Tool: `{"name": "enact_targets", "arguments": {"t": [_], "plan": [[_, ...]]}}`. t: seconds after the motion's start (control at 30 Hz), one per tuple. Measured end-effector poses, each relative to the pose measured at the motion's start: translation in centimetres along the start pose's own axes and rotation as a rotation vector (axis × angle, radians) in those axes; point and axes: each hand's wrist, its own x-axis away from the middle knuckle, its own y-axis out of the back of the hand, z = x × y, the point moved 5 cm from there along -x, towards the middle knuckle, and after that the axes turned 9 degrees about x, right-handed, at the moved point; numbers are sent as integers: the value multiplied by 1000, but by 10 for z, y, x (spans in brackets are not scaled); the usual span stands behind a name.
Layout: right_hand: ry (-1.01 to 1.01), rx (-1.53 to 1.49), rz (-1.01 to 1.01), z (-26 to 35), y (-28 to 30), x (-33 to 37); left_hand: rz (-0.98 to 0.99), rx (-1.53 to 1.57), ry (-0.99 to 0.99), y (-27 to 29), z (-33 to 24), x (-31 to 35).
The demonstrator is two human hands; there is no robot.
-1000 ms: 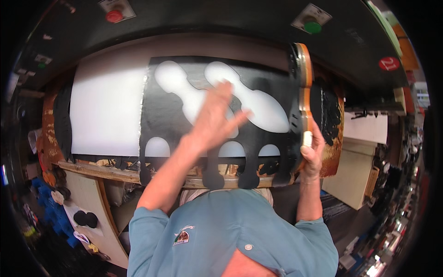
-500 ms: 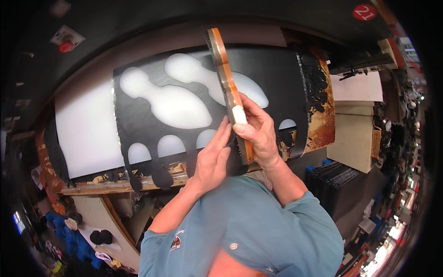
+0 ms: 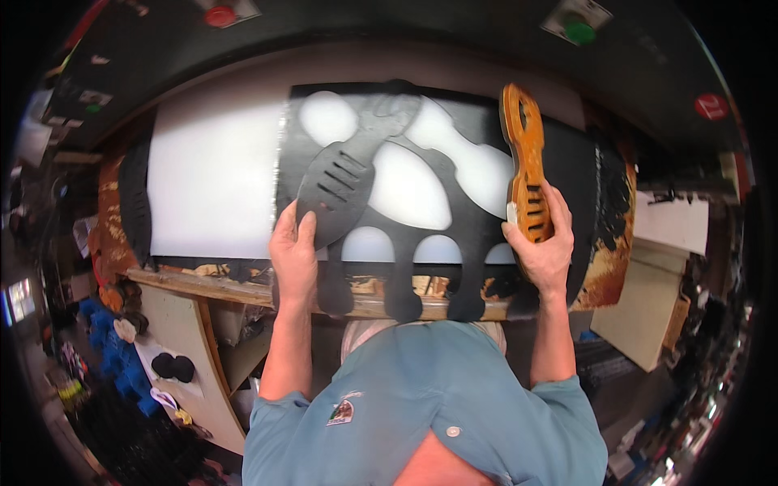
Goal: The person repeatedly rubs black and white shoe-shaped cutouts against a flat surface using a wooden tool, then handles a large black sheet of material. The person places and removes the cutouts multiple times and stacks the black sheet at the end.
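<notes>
My left hand (image 3: 293,251) pinches the wide end of a black, shoe-sole-shaped piece (image 3: 336,198) with several slots through it. The piece slants up and right over a black sheet (image 3: 478,117) with sole-shaped cut-outs. In my right hand (image 3: 541,247) is an orange-brown, sole-shaped cutting die (image 3: 527,146). It stands nearly upright over the sheet's right part, its slotted end between thumb and fingers. White cutting board (image 3: 215,178) shows at the left and through the cut-outs. The piece covers part of them.
Overhead, a dark machine beam bears a red button (image 3: 220,16) and a green button (image 3: 579,31). A wooden ledge (image 3: 211,285) runs along the near edge, with black strips of the sheet hanging over it. Pale panels (image 3: 640,300) stand at the right.
My hands were together at the die, held edge-on; now they are apart. The die has turned and moved right in my right hand. The slotted black piece now shows in my left.
</notes>
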Motion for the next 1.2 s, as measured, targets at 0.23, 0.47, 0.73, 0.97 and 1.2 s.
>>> {"name": "enact_targets", "arguments": {"t": [0.23, 0.47, 0.73, 0.97, 1.2], "plan": [[201, 381, -3, -4, -16, 8, -422, -480, -344, 109, -50, -59], [140, 405, -1, -20, -22, 10, -931, -839, -469, 341, -129, -130], [84, 428, -3, -22, -24, 6, -344, -436, -288, 214, -92, -161], [197, 384, -34, -4, -22, 3, 492, -482, -404, -92, -23, -92], [199, 328, -114, -2, -17, 1, 659, -902, -934, -158, 1, -42]]}}
